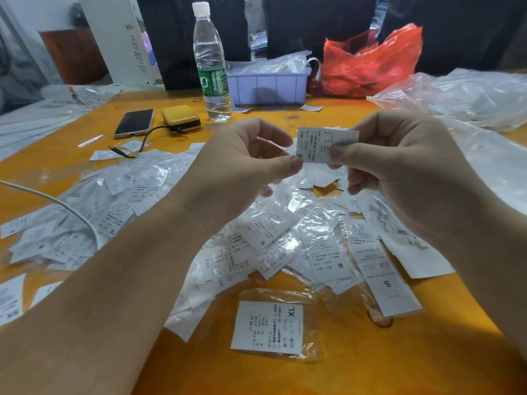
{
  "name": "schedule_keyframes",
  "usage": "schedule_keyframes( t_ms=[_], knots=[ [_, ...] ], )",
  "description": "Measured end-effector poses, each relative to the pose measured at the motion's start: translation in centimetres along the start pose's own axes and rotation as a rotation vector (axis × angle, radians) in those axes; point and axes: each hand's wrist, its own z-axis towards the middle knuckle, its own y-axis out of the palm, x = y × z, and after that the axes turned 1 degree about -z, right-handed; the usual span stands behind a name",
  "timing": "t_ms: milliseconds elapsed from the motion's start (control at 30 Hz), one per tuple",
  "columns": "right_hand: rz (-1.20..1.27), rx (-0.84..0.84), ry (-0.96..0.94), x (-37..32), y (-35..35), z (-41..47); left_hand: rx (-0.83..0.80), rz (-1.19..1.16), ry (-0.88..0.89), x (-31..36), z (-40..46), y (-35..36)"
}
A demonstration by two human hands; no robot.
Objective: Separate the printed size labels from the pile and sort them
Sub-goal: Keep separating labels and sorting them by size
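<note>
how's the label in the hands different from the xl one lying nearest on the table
The held label is up in the air, pinched by the left hand and right hand; the XL label lies flat on the table. The held one reads S. Both are white printed slips.

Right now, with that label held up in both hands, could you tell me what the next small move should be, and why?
Probably let the left hand release and have the right hand carry the held label away from the pile of labels. Both hands pinch it clear of the pile and its S already shows, so it looks read. No separate S stack is evident; the lone XL label suggests sorted ones go apart.
</note>
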Motion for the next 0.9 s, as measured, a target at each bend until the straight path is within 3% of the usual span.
schedule_keyframes(
  t_ms=[500,900],
  knots=[
    [-0.167,-0.032,-0.107,0.16,-0.38,0.15,0.050,-0.138,-0.028,0.39,-0.16,-0.38],
    [-0.055,0.007,-0.149,0.06,-0.25,-0.05,0.024,-0.069,0.011,0.43,-0.19,-0.21]
  ],
)
